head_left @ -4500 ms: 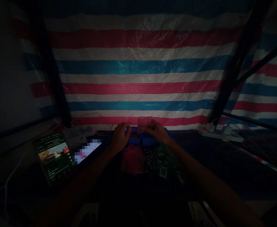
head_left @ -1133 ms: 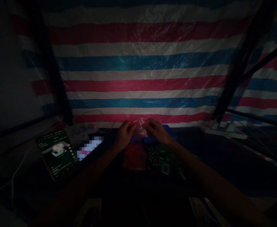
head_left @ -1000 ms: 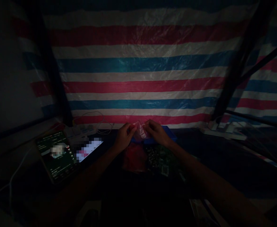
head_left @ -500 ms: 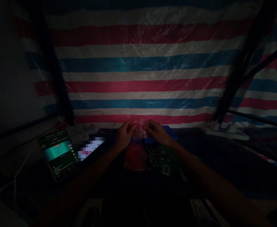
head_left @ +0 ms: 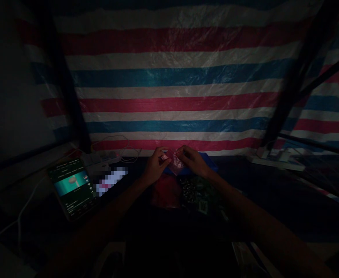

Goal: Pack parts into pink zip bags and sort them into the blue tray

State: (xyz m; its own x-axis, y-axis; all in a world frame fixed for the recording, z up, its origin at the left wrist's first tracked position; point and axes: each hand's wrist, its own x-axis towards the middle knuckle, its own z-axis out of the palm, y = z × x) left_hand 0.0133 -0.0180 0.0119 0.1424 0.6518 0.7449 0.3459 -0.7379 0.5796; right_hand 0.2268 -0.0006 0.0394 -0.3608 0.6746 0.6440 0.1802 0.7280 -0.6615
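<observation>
A small clear pinkish plastic bag [head_left: 175, 164] is stretched between my two hands above the dark table. My left hand [head_left: 155, 164] pinches its left side between thumb and fingers. At its upper right edge, the fingers of my right hand [head_left: 193, 160] are closed on the plastic. Behind and under the hands lies a blue tray [head_left: 209, 161]. Nearer to me is a red plastic bag or pile [head_left: 166, 192], and right of it a heap of small shiny metal pieces [head_left: 189, 192]. Dim light hides what the small bag contains, if anything.
To the left, a lit tablet [head_left: 72, 189] leans upright beside a second lit screen [head_left: 111, 181], which is blurred out. Power strips lie at the back left [head_left: 110, 157] and right [head_left: 279, 160], with white cables. A striped plastic sheet [head_left: 169, 77] hangs behind, between dark posts.
The small bag has turned and tilted between my hands. My left hand has shifted slightly, its thumb now lying further across the plastic. The picture on the tablet differs.
</observation>
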